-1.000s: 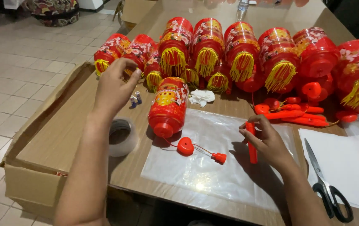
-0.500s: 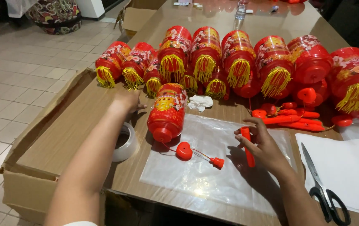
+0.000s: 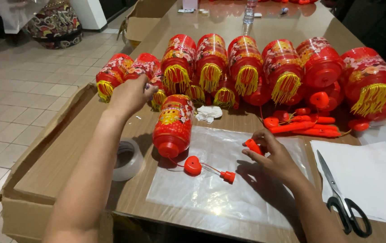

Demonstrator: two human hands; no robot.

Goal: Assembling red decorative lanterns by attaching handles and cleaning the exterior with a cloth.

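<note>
A red plastic lantern [image 3: 172, 128] with gold print lies on a clear plastic sheet [image 3: 229, 193] on the brown table. A thin wire runs from its base to a red heart-shaped piece [image 3: 193, 165] and a small red cap [image 3: 228, 176]. My left hand [image 3: 130, 96] hovers just left of the lantern's top, by the row of lanterns. Its fingers are closed, and a small grey bit shows at the fingertips. My right hand [image 3: 274, 159] rests on the sheet, holding a short red plastic stick [image 3: 252, 146].
Several red lanterns with yellow tassels [image 3: 247, 67] line the table behind. A pile of red sticks [image 3: 310, 126] lies at right, with scissors [image 3: 344, 202] on white paper [image 3: 373, 175]. A tape roll [image 3: 127, 158] sits beside an open cardboard box [image 3: 35, 180]. Crumpled white tissue [image 3: 208, 112] is near the lantern.
My left hand dropped to the table beside the lantern's top, closed there, then lifted slightly. The right hand stayed put with the red stick.
</note>
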